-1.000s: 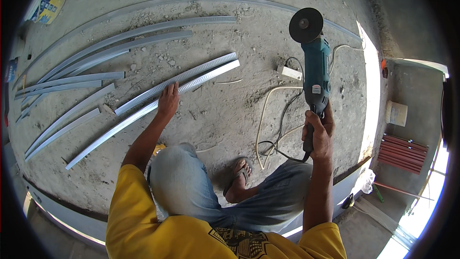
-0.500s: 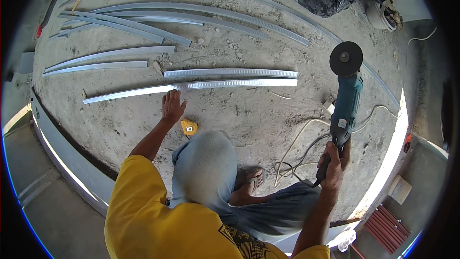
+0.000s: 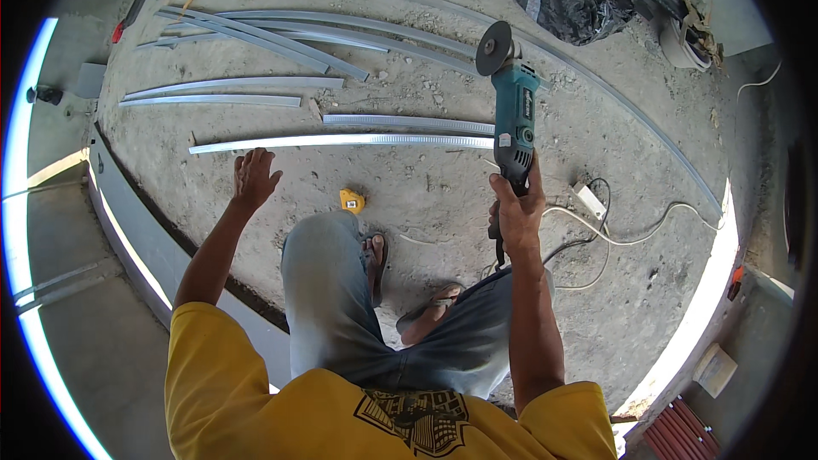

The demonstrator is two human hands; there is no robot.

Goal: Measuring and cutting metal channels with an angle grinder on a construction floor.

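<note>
Head view shows the right hand (image 3: 514, 209) wrapped tight around the handle of a teal angle grinder (image 3: 514, 106), held up off the floor with its disc above the near metal strip (image 3: 341, 141). No cut looks begun on that strip, judging by its unbroken edge. The left hand (image 3: 254, 177) hovers over the strip's left part, fingers spread, holding nothing. A yellow tape measure (image 3: 351, 200) lies by the knee; the white cord (image 3: 630, 234) trails near the feet and could snag.
</note>
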